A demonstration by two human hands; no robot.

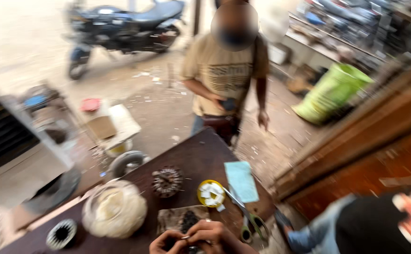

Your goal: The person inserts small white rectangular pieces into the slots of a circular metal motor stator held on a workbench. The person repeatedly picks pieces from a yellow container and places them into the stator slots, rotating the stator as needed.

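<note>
Hands at the bottom edge of the counter (191, 155), left hand (165, 244) and right hand (217, 237) close together, fingers pinching a small dark part (189, 221); blurred, kind unclear. Just beyond: round toothed part (167, 181), yellow lid (211, 193), scissors (247, 216), blue paper (241, 181), clear bag (115, 209). Person in tan shirt (224, 70) standing past the counter.

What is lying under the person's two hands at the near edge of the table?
A dark, worn mat with a small black part on it lies beneath the left hand and right hand. The fingers hide whatever small piece they pinch.
</note>
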